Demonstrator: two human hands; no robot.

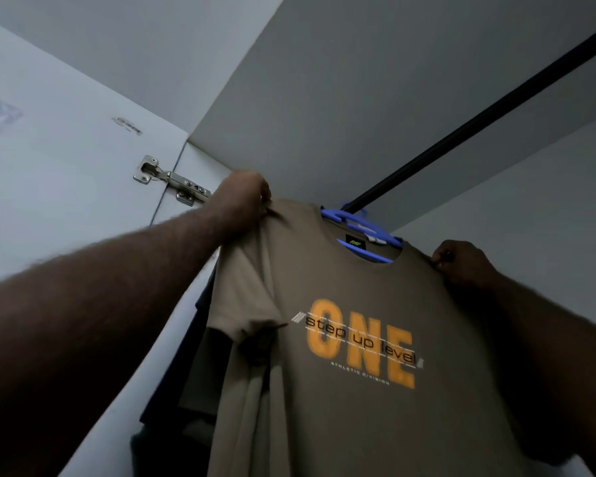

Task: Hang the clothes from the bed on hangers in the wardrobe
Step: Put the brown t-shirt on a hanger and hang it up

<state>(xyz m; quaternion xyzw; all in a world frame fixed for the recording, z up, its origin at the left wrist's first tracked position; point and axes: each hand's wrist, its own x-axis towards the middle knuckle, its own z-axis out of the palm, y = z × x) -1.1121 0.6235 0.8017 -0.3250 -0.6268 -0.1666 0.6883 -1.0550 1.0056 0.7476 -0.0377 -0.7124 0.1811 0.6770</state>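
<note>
In the wardrobe [324, 98], left hand [245, 197] and right hand [461, 261] pinch the t-shirt [341, 287], apparently squaring it on the hanger [365, 232] between them; release likely next.

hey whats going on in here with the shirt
A person is hanging a taupe T-shirt in the wardrobe. It sits on a blue hanger whose hook is up at the black rail. The left hand and the right hand each pinch a shoulder of the shirt, probably to straighten it. Darker clothes hang behind it.
</note>
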